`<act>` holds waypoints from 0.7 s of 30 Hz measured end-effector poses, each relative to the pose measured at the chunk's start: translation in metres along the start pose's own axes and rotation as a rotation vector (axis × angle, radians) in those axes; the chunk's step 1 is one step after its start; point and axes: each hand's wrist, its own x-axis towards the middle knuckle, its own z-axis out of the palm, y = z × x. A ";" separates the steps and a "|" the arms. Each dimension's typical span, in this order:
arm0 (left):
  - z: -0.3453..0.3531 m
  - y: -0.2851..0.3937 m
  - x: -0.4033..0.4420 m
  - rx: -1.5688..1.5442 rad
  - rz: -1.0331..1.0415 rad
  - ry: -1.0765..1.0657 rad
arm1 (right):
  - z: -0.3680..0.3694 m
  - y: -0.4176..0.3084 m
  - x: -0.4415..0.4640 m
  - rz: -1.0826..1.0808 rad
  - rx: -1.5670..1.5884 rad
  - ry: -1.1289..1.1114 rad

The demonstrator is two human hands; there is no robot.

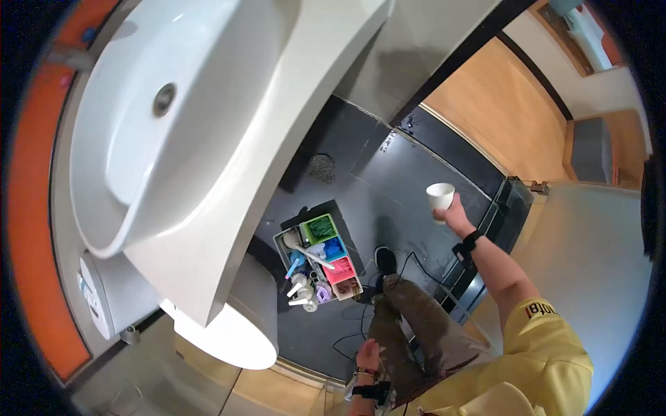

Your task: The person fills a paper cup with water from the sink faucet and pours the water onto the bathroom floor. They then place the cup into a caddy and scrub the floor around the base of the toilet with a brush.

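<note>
White and broad, the washbasin [229, 97] fills the upper left, a round drain [164, 100] set in its bowl and a pale surround [201, 260] running along its side. Beyond and below it, on the dark tiled floor [368, 159], sits a caddy [283, 254] of supplies. Its compartments form a row: a green one [320, 228], a blue one [334, 247], a pink one [340, 269] and a brownish one [345, 286], each holding small items too small to name. Beside them, in the caddy, are white-topped bottles [302, 297] and a pale-handled tool [316, 257] lying aslant. The right hand [456, 216] reaches out over the floor, its fingers closed around a white cup [440, 197], held clear of the floor with its open rim upward and slightly tilted. The left hand [368, 355] is low, near the trouser leg [390, 336], its fingers curled; whether they grip something cannot be told. A round, grey, mesh-like thing [321, 168] lies on the floor between the surround and the cup, and thin black cables [350, 338] trail near the feet.
</note>
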 end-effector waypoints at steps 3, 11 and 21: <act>0.033 0.047 -0.023 -0.517 -0.069 -0.046 | 0.033 -0.038 -0.069 -0.112 0.140 -0.217; 0.062 0.130 -0.080 0.240 0.381 0.054 | 0.116 -0.102 -0.268 -0.742 -0.300 -0.854; -0.002 0.096 -0.097 0.256 0.598 0.387 | 0.193 -0.086 -0.347 -0.679 -0.443 -1.299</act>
